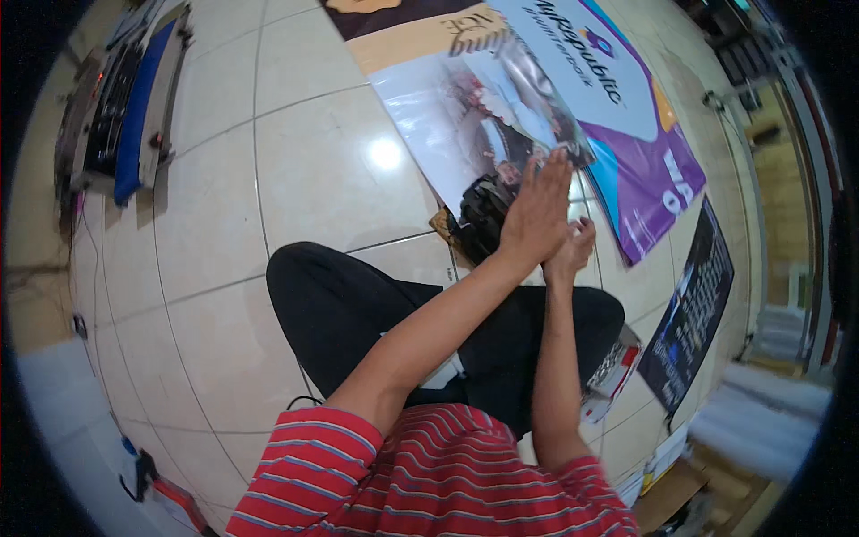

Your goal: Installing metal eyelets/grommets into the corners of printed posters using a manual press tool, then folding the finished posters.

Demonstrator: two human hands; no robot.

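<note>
A glossy printed banner (429,116) with a photo print lies on the tiled floor before my crossed legs. My left hand (537,210) is stretched flat over the banner's near right corner, its fingers straight and pointing away from me. Just under and to the right of it, my right hand (570,253) has its fingers curled in; whatever they may grip is hidden. To the left of the hands, a dark, shiny crumpled-looking patch (483,210) shows at the banner's near end; I cannot tell whether it is print or a separate thing.
A white and purple banner (644,179) lies to the right, with a dark banner (689,313) beyond it. An open box of small parts (613,380) sits by my right knee. A long machine (134,107) stands far left; a red-handled tool (174,501) lies lower left.
</note>
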